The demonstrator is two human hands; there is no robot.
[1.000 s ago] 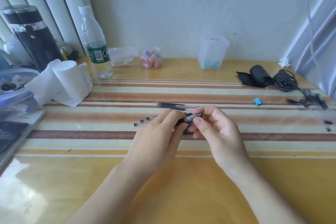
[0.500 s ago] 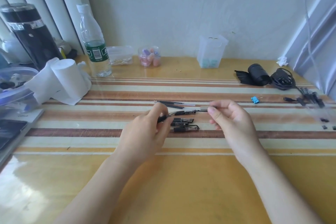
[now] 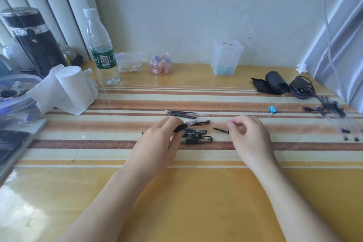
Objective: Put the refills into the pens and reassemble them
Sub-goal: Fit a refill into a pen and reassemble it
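Now your left hand (image 3: 161,139) pinches a pen barrel (image 3: 185,126) over three pens (image 3: 196,135) on the worktop (image 3: 176,202); your right hand (image 3: 247,135) pinches a small dark part (image 3: 221,130). Refills (image 3: 184,114) lie just behind. Farther back, a jar (image 3: 160,63) holds pastel pieces, a box (image 3: 128,62) swabs.
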